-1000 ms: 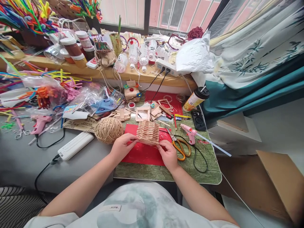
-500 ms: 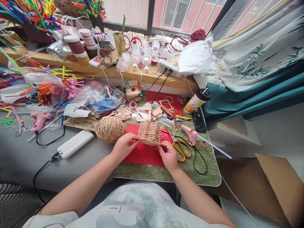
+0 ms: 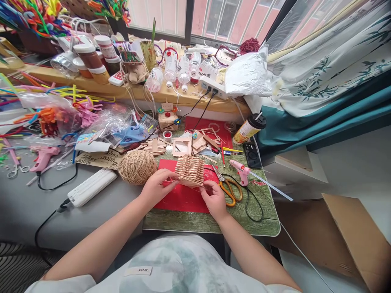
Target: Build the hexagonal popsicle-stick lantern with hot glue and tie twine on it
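Note:
Between my hands is a small box of stacked wooden craft sticks, its ridged side facing up. My left hand pinches its left lower edge with thumb and fingers. At the right lower corner, my right hand grips it the same way. Beneath lies a red sheet on the green wood-patterned table. A ball of twine rests left of the box. Orange-handled scissors lie just right of my right hand.
A pink glue gun with a long glue stick lies at the right, its cord looping on the table. Behind are loose craft sticks, a drink cup and a black phone. A white power bank sits left.
The whole view has shifted slightly, so things appear a little further left. Both hands keep their hold on the craft-stick box, with barely any change in its pose.

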A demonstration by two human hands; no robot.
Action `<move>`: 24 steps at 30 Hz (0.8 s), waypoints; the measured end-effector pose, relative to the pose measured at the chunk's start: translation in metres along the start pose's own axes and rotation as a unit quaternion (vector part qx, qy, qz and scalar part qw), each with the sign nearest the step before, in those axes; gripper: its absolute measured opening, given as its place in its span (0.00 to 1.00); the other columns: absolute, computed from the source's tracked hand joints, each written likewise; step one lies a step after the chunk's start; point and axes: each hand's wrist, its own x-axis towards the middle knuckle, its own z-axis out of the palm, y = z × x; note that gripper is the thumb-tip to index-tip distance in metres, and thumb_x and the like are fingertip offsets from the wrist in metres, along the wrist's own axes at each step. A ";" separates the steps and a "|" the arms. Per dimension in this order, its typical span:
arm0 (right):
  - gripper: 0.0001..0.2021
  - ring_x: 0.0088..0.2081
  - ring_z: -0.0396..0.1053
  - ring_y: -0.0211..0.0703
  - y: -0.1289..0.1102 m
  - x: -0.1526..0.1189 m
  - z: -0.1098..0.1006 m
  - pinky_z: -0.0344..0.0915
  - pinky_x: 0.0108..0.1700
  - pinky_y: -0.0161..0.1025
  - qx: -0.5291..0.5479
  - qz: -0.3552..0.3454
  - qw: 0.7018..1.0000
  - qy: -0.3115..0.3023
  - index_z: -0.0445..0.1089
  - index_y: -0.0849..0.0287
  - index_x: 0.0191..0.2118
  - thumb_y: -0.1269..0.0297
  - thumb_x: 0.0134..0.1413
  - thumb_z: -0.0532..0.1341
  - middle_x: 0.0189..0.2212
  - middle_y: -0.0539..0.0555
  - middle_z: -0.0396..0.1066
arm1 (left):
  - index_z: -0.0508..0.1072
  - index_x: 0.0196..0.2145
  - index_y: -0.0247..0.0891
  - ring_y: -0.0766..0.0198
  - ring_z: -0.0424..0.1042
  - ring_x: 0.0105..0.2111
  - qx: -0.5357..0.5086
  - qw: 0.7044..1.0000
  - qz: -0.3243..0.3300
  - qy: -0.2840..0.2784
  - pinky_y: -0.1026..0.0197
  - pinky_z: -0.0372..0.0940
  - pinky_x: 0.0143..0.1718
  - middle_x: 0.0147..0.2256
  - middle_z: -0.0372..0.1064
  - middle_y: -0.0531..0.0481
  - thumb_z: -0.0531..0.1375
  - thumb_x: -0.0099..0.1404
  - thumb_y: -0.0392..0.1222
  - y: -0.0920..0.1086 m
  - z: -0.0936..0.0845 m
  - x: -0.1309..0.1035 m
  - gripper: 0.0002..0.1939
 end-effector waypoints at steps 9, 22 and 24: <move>0.09 0.42 0.79 0.50 0.000 0.002 0.001 0.77 0.49 0.47 0.018 0.008 1.000 0.009 0.79 0.52 0.45 0.54 0.68 0.69 0.41 0.56 0.80 | 0.81 0.43 0.44 0.59 0.78 0.41 0.009 0.999 0.051 -0.006 0.57 0.73 0.46 0.40 0.80 0.49 0.65 0.75 0.41 0.004 0.000 0.004 0.03; 0.14 0.48 0.83 0.55 0.010 0.040 0.017 0.80 0.54 0.53 0.081 0.052 0.995 0.023 0.81 0.54 0.47 0.51 0.62 0.72 0.45 0.60 0.86 | 0.82 0.50 0.50 0.56 0.79 0.44 0.171 0.969 0.174 -0.038 0.51 0.68 0.48 0.45 0.84 0.48 0.62 0.77 0.39 -0.012 -0.007 0.010 0.10; 0.17 0.49 0.84 0.55 0.011 0.045 0.023 0.81 0.54 0.53 0.098 0.061 0.993 0.022 0.81 0.55 0.50 0.51 0.62 0.72 0.48 0.61 0.86 | 0.82 0.52 0.51 0.55 0.78 0.46 0.214 0.957 0.189 -0.050 0.51 0.66 0.47 0.47 0.84 0.48 0.61 0.78 0.38 -0.015 -0.005 0.009 0.12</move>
